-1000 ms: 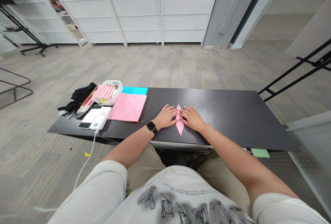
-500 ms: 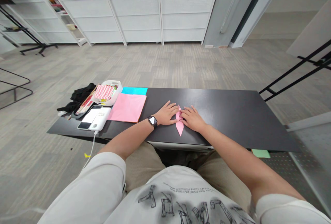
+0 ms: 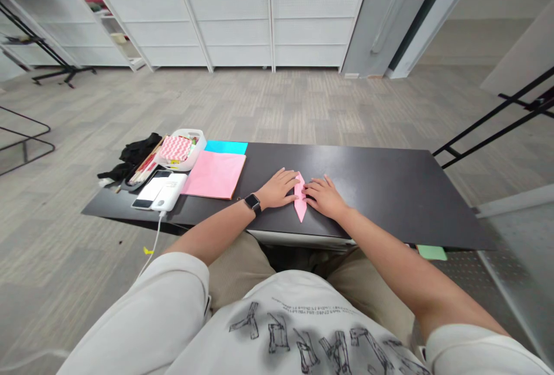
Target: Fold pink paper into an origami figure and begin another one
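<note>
A narrow strip of folded pink paper (image 3: 300, 205), pointed at its near end, lies on the black table between my hands. My left hand (image 3: 279, 188) rests to its left with fingers stretched out, fingertips and thumb touching the paper's left edge. On the other side, my right hand (image 3: 325, 196) lies with its fingers apart, their tips at the paper's right edge. Part of the paper's upper half is covered by fingertips. A dark smartwatch (image 3: 252, 203) sits on my left wrist.
Left of my hands lies a stack of pink paper sheets (image 3: 215, 175), with a blue sheet (image 3: 227, 147) behind it. Farther left are a white basket (image 3: 199, 141), a white power bank with a cable (image 3: 169, 192), a phone (image 3: 151, 190) and black cloth (image 3: 138, 153). The black table (image 3: 389, 196) extends right.
My right hand has shifted slightly right, uncovering a little more of the folded paper. The left hand stays about where it was. The view has tilted slightly.
</note>
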Demonstrator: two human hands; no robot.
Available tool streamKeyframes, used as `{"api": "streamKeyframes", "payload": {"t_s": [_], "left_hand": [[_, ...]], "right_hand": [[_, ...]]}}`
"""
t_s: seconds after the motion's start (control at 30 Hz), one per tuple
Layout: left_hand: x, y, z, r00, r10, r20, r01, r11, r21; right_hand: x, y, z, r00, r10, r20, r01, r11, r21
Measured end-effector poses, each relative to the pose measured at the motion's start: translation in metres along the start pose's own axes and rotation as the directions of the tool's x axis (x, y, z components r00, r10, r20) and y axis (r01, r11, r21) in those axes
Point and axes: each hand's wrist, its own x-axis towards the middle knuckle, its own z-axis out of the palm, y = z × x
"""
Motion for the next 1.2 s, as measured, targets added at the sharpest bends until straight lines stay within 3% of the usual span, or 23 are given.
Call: {"api": "streamKeyframes", "payload": {"t_s": [0.13, 0.27, 0.43, 0.87, 1.2], "left_hand": [[-0.022, 0.019, 0.001, 0.998, 0.07, -0.005, -0.07, 0.992, -0.106], [-0.033, 0.028, 0.01, 1.0, -0.001, -0.001, 0.0, 0.988, -0.153], [-0.031, 0.029, 0.013, 0.998, -0.059, -0.014, 0.056, 0.985, -0.166], [-0.031, 0.032, 0.01, 0.996, -0.054, -0.064, 0.042, 0.982, -0.186], [-0.024, 0.032, 0.012, 0.988, -0.146, -0.047, 0.138, 0.98, -0.147]], "right_hand": [[-0.002, -0.001, 0.002, 1.0, -0.002, -0.018, 0.002, 1.0, 0.01], [-0.002, -0.003, 0.004, 0.999, 0.019, -0.042, -0.017, 0.999, 0.038], [-0.006, -0.008, 0.005, 0.997, 0.057, -0.044, -0.054, 0.996, 0.076], [-0.011, -0.003, 0.004, 0.999, 0.03, -0.037, -0.026, 0.994, 0.107], [-0.01, -0.005, 0.008, 0.995, 0.043, -0.087, -0.034, 0.994, 0.1]]}}
